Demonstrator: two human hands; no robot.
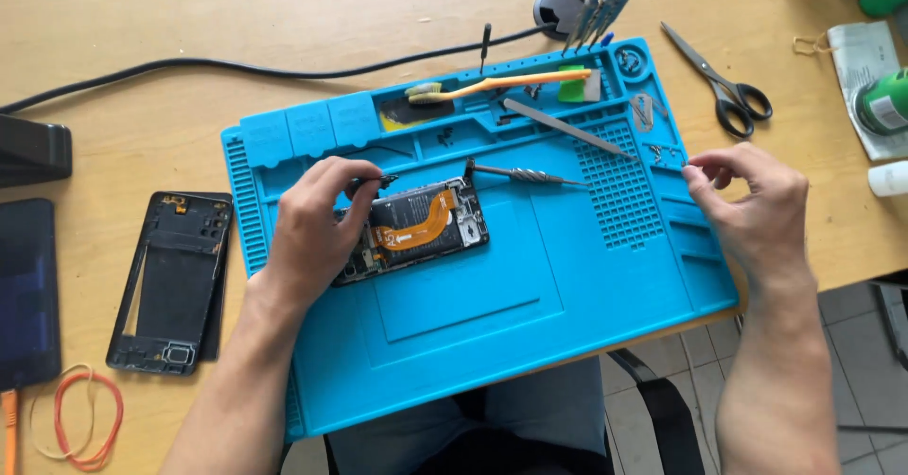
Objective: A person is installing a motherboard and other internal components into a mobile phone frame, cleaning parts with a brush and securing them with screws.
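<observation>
The person's knees and a dark chair seat (530,437) are showing at 6 o'clock, under the counter (142,106) edge. Above them a blue silicone work mat (567,276) is lying across the middle of the counter.

Left hand (307,234) is resting on the opened phone (421,229), which is sitting on the mat at about 9 o'clock from the mat's centre, its orange flex cable facing up. Thumb and forefinger are pressed together at the phone's upper left corner; what they are pinching is too small to tell.

Right hand (747,205) is hovering at 3 o'clock over the mat's small side compartments, where tiny screws (662,153) are lying. Its fingertips are pinched together; cannot tell whether anything is between them.

A metal screwdriver (525,174) is lying just beside the phone at 1 o'clock from it. A flat metal spudger (567,130) is lying above that, and an orange-handled toothbrush (501,85) is resting in the mat's upper tray.

Off the mat: scissors (724,82) at 2 o'clock, a black phone frame (170,281) at 9 o'clock, rubber bands (80,418) at 8 o'clock, a black cable (236,66) running along 11 o'clock.
</observation>
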